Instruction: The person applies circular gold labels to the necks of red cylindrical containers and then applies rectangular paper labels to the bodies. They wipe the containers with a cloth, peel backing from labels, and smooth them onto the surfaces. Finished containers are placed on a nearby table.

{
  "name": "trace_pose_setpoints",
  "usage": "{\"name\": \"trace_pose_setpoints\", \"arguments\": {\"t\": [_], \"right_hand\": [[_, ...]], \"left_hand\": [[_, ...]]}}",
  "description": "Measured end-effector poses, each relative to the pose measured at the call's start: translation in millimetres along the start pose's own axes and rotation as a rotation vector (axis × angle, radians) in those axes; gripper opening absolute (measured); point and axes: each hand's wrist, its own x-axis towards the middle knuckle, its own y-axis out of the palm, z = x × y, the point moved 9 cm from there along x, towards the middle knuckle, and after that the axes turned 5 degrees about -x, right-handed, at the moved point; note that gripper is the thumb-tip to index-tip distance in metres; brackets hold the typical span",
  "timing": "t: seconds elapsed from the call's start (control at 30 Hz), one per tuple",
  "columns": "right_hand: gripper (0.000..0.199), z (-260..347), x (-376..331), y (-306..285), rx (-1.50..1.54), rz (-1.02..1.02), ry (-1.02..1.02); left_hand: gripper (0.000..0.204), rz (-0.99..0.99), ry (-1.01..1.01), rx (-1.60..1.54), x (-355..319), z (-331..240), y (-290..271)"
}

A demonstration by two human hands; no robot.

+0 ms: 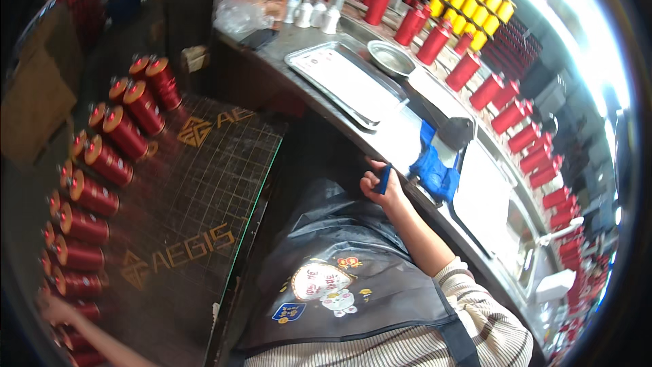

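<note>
At the lower left edge, my left hand [56, 309] reaches in among red metal cylinders [81, 253] with tan ring-shaped ends. Its fingers are dim and partly lost at the rim of the picture, so their grip cannot be made out. These cylinders lie in a curved double row along the far left side of a dark mat [183, 197] with a yellow grid. My right hand [386, 190] is beside the edge of the metal workbench, fingers curled round a slim blue piece [384, 179] whose kind is unclear. Close to that hand lies a crumpled blue cloth or glove [435, 173].
The metal workbench [326, 105] runs diagonally to my right. On it are a white-lined tray [346, 85], a round metal dish [391, 59] and a second pale tray [482, 194]. Red cylinders [465, 71] stand along its back; yellow ones [482, 10] are stacked behind.
</note>
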Motion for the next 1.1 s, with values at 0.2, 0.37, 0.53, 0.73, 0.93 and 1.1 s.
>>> {"name": "trace_pose_setpoints", "arguments": {"t": [0.2, 0.37, 0.53, 0.73, 0.93, 1.1], "right_hand": [[0.039, -4.1, -116.8, 78.7, -0.333, 0.343, 0.185], [0.040, 59.9, -211.2, 93.5, -0.268, 0.466, -0.176], [0.032, 157.2, -301.7, 11.1, -0.233, 0.270, -0.625], [0.020, 198.4, -389.1, -96.8, -0.111, -0.285, -0.853], [0.025, 225.6, -473.7, -134.8, -0.153, -0.601, -0.857], [0.024, 226.3, -455.7, -151.8, -0.213, -0.665, -0.838]], "left_hand": [[0.026, 0.644, -0.011, -1.309, -160.8, -460.1, -1.3], [0.029, 1.271, 0.290, -1.740, -300.4, -731.6, -173.1], [0.020, 1.480, 0.699, -1.649, -354.7, -888.6, -300.7], [0.040, 1.388, 0.973, -1.296, -452.9, -1038.9, -227.3], [0.026, 1.196, 1.172, -1.143, -465.5, -1090.6, -225.6], [0.022, 1.158, 1.154, -1.358, -473.0, -1121.2, -211.7]]}}
